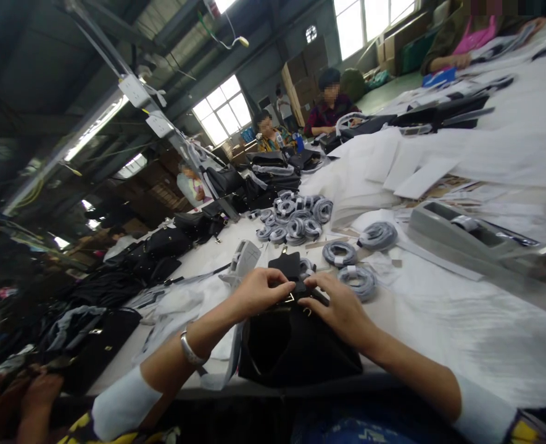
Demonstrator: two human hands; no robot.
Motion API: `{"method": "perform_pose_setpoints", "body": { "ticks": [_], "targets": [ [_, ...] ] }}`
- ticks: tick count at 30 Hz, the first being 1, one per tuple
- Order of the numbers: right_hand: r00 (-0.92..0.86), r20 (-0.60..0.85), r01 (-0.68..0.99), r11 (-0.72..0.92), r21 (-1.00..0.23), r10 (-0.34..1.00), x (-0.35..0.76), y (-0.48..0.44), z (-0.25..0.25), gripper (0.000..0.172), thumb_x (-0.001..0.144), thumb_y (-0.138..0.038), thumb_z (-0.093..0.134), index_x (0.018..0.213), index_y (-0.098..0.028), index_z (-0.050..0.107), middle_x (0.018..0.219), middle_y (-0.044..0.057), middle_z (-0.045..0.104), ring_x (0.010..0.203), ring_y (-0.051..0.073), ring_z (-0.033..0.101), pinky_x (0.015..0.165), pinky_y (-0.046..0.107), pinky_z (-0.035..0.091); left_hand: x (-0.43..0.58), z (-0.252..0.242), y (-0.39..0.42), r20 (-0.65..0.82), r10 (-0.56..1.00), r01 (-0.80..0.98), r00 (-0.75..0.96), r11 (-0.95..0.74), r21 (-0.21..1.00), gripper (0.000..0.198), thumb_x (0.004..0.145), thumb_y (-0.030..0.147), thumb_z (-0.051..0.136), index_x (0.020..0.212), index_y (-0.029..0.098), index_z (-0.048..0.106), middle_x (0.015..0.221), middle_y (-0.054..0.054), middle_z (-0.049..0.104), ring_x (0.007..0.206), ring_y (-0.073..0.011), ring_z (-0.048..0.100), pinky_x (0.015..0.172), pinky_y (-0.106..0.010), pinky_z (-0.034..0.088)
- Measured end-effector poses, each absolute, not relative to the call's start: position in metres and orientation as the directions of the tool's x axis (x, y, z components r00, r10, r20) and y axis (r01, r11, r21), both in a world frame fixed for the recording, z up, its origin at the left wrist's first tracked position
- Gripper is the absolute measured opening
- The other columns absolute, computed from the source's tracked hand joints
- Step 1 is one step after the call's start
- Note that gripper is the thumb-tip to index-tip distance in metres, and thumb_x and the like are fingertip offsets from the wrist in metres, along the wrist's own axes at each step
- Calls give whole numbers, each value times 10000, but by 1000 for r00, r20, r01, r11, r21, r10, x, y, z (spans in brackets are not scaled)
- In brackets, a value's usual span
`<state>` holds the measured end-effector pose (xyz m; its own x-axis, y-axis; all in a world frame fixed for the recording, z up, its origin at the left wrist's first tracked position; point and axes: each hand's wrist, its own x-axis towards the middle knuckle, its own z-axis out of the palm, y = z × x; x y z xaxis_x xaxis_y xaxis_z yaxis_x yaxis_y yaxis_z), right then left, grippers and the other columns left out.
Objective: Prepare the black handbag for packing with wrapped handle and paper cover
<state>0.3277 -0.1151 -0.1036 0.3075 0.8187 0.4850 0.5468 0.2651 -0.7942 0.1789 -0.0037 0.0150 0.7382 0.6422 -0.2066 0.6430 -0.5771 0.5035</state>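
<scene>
A black handbag stands at the table's near edge, right in front of me, with gold-coloured metal fittings along its top. My left hand comes in from the left and pinches a small black strap at the top of the bag between thumb and fingertips. From the right, my right hand grips the same strap area, its thumb near a gold ring. A flat black flap stands up just beyond my fingertips. What lies exactly under the fingertips is partly hidden.
Coiled grey wrapped straps lie beyond the bag. A grey tape dispenser stands to the right, near white paper sheets. Black bags pile up at left. A co-worker's hands are at lower left; other people sit farther along.
</scene>
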Motion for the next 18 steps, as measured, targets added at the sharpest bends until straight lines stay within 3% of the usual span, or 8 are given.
{"method": "perform_pose_setpoints", "body": {
  "ticks": [7,18],
  "targets": [
    [383,484,553,225,-803,787,308,-129,-111,234,842,-315,736,1016,-209,620,938,27,643,878,201,606,796,326,475,188,24,-8,-253,616,665,746,-706,243,345,799,498,593,816,184,737,676,-5,667,656,-159,578,597,-256,365],
    [402,433,535,177,-826,807,295,-137,-110,236,806,-326,764,989,-227,654,951,24,673,904,211,614,823,350,456,217,50,-19,-519,490,559,701,-829,-28,296,795,409,561,772,179,748,575,16,608,552,-123,510,518,-237,327]
  ]
}}
